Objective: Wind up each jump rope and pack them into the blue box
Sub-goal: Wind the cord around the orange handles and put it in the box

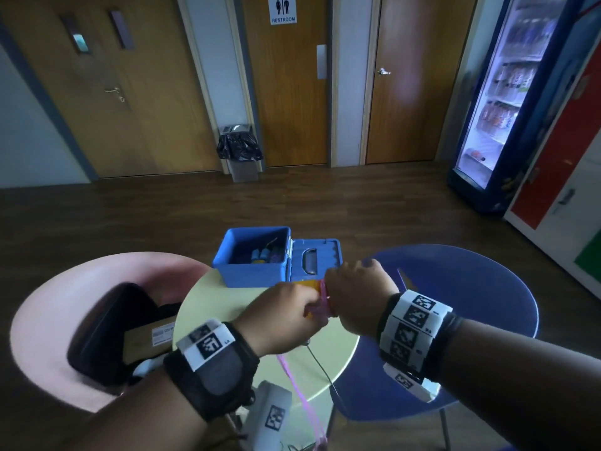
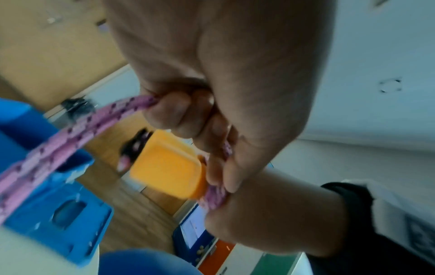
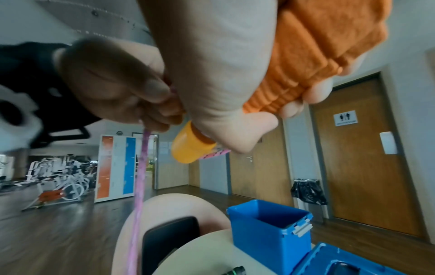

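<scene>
Both hands meet above the round table (image 1: 214, 304), just in front of the open blue box (image 1: 227, 252). My right hand (image 1: 353, 297) grips the orange ribbed handles (image 3: 317, 55) of a pink jump rope. My left hand (image 1: 289, 315) holds the pink rope (image 2: 70, 134) in curled fingers, right beside an orange handle end (image 2: 167, 165). A length of the rope (image 1: 299, 388) hangs from the left hand past the table's front edge. Inside the box lies another rope with blue handles (image 1: 260, 254). The box lid (image 1: 317, 258) lies folded open to the right.
A pink chair (image 1: 48, 314) on the left carries a black case (image 1: 107, 330) and a cardboard box. A blue chair (image 1: 471, 288) stands on the right. A thin black cable (image 1: 320, 362) runs over the table's front edge. Doors, a bin (image 1: 240, 151) and a fridge stand far behind.
</scene>
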Motion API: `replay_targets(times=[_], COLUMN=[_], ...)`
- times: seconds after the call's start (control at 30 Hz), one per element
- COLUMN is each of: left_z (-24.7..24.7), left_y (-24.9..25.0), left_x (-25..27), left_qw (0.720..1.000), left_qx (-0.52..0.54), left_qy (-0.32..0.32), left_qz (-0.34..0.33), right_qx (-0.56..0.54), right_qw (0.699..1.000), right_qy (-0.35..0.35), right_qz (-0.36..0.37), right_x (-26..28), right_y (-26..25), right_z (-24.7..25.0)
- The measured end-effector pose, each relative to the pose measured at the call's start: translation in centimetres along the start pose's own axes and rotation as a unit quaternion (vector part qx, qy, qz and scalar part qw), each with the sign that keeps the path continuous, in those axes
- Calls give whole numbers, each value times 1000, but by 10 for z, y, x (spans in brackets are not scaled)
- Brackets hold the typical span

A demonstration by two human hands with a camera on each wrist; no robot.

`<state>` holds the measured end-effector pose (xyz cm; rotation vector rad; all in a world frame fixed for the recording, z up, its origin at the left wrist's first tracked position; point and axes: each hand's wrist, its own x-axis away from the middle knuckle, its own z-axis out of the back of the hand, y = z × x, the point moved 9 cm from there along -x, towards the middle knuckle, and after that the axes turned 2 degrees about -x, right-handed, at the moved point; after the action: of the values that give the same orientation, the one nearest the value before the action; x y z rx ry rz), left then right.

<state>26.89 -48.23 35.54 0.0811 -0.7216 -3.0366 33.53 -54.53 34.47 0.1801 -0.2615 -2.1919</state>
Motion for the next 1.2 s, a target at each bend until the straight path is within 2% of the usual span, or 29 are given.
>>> replay_targets(times=[0.13,0.27,0.4,0.53,0.67,0.73,0.83,0.97,1.2], left_z=[21,21,7,3,8,12,16,20,28], left_y=[-5,-9,-14,-13,-12,-15,-18,-20,-18], left_x=[-1,-2,-2,-1,5,6,4,5,9], left_qw=[998,996,994,981,972,970,975,988,987], left_qx=[-44,8,78,181,227,238,218,143,148], left_qy=[40,31,-34,-64,-51,-40,-41,-53,-52], left_qz=[-35,-84,-63,-10,10,24,15,-16,-41], right_qx=[-28,-44,-51,-86,-120,-115,-87,-46,-9], right_qw=[995,990,986,985,985,988,993,993,987], right_qy=[-58,-72,-76,-77,-87,-67,-51,-34,-35], right_qz=[82,117,138,130,93,76,67,99,155], right_x=[8,16,21,20,18,15,15,18,23], right_y=[-14,-14,-16,-11,5,14,13,3,-10], right_z=[4,17,23,24,26,32,34,40,53])
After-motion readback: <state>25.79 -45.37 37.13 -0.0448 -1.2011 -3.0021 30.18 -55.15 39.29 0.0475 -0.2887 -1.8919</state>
